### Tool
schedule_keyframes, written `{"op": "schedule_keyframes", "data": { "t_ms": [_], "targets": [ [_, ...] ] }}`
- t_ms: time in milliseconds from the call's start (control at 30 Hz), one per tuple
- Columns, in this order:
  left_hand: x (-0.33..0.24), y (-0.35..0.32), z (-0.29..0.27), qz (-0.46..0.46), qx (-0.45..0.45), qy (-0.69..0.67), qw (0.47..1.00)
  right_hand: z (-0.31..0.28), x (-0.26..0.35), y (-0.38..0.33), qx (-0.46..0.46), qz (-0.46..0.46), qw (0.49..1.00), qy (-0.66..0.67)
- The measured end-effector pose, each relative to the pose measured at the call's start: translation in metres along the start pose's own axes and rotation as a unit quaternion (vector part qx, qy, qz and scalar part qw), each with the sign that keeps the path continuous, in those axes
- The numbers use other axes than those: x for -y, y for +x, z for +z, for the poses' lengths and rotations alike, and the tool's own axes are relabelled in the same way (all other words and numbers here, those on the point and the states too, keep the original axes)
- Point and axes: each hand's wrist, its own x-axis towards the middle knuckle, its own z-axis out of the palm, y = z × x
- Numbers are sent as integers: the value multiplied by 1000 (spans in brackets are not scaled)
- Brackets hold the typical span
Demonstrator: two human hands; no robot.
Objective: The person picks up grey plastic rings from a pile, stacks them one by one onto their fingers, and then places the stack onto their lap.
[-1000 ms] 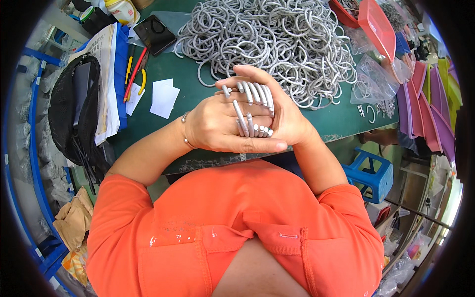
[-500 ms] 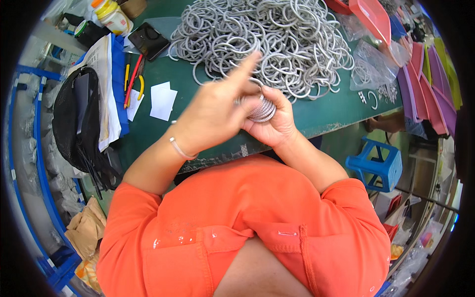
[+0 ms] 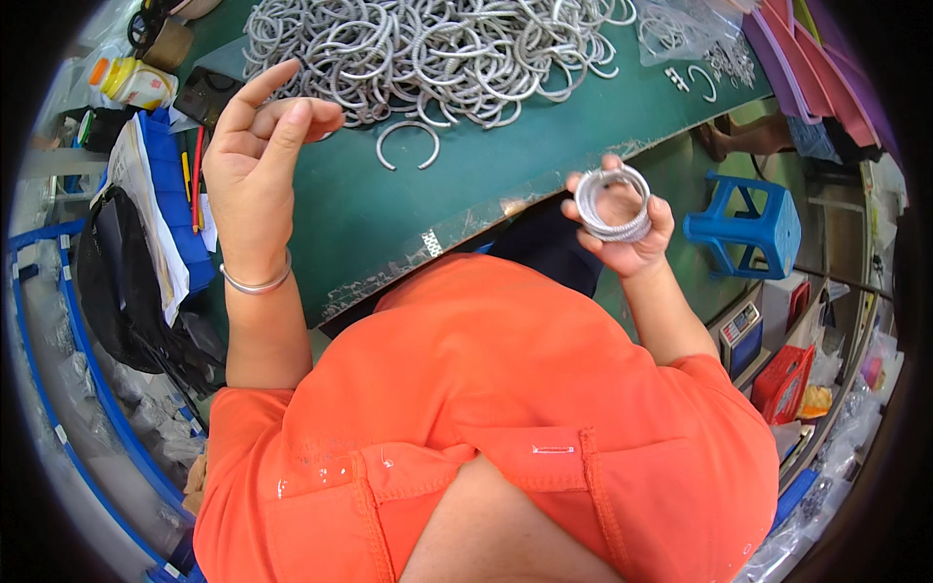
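Observation:
A stack of silver bangles is gripped in my right hand, fingers wrapped round its outside, off to the right beyond the table's front edge. My left hand is raised above the left of the table. Its index finger points up and out, its thumb stands apart, the other fingers curl loosely, and nothing shows in it. Close beyond that hand spreads a big heap of silver open-ended bangles. One loose bangle lies by itself at the heap's near side.
On the left of the green table are a dark phone, pens, papers and a yellow-lidded jar. A black mesh bag hangs there. At the right stand pink trays and a blue stool. Another person's leg shows nearby.
My hands have parted: the left moved left and away from the bangle stack, the right carried the stack to the right. The view has shifted, and a loose bangle now lies apart from the heap.

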Motion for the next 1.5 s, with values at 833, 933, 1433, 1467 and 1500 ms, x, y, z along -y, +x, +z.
{"op": "schedule_keyframes", "data": {
  "t_ms": [833, 933, 1433, 1467, 1500],
  "targets": [
    [147, -105, 129, 53, 268, 355, 894, -68, -28, -7, -228, -58, 967, 98],
    [142, -119, 124, 179, 285, 365, 868, -58, -32, -10, -176, -20, 974, 142],
    [145, -117, 100, -214, 291, 185, 914, -36, -79, -7, -248, 112, 960, 61],
    [152, -118, 93, -139, 322, 331, 876, -36, -78, -6, -278, 123, 952, 40],
    [155, -117, 88, -60, 338, 470, 813, -37, -78, -7, -308, 134, 942, 20]
  ]
}}
